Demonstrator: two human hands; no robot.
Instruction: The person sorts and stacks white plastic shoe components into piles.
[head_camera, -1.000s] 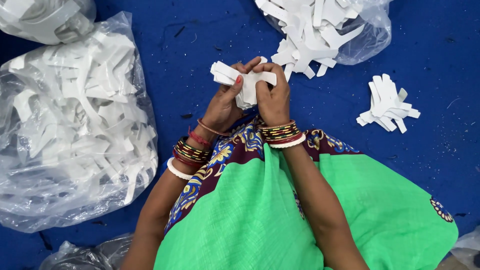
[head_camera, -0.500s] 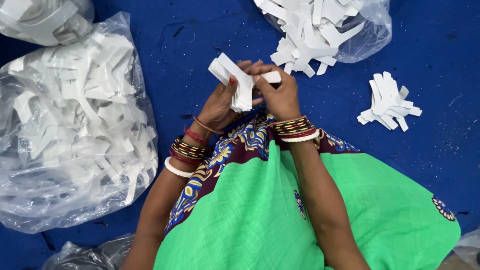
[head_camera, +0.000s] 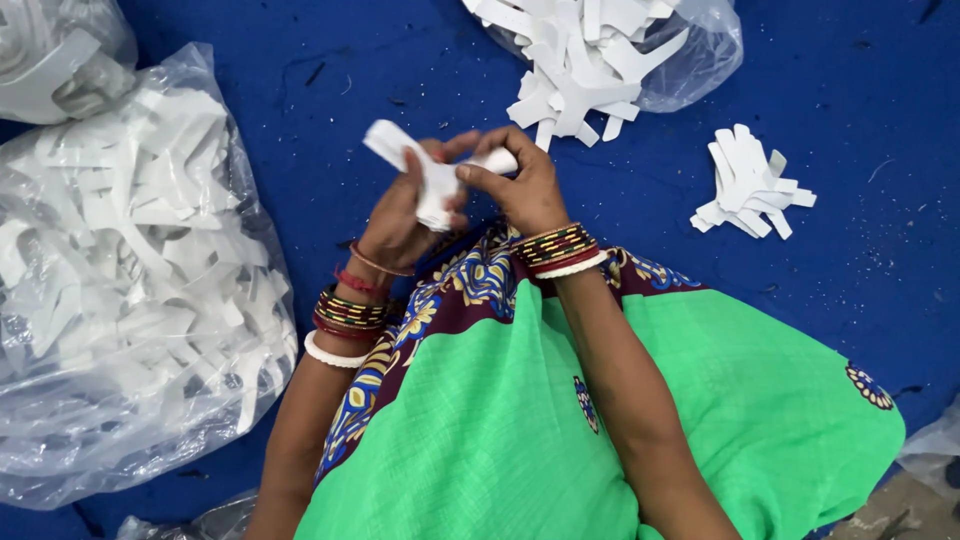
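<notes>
My left hand (head_camera: 400, 215) and my right hand (head_camera: 520, 185) are together above my lap, both gripping a small bundle of white cut-out pieces (head_camera: 425, 170). The left fingers wrap the bundle's lower part. My right thumb and fingers pinch its right arm. The pieces are flat, white and branch-shaped. Both wrists carry several bangles. My lap is covered by green cloth with a patterned border (head_camera: 480, 400).
A large clear plastic bag (head_camera: 130, 270) full of white pieces lies at the left on the blue floor (head_camera: 330, 80). Another open bag (head_camera: 690, 50) spills white pieces at the top. A small stacked pile of white pieces (head_camera: 750, 185) lies at the right.
The bundle has shifted slightly left and turned in my hands. My right fingers have changed their grip on its right end.
</notes>
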